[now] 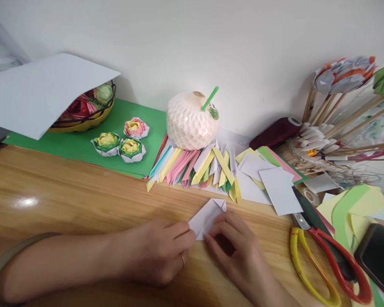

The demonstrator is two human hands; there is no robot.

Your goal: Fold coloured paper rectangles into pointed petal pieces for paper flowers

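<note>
A white piece of paper with folded upper corners lies on the wooden table, slanting up to the right. My left hand, a ring on one finger, is closed on the paper's left edge. On the right side, my right hand has its thumb and fingers bent against the lower right edge of the same paper. Just behind are folded strips in yellow, pink, white, green and blue, in a row before a white textured round object with a green straw.
Scissors with red and yellow handles lie at the right, beside a dark phone and loose papers. Three paper flowers sit on a green sheet. A basket stands at the back left under a white sheet.
</note>
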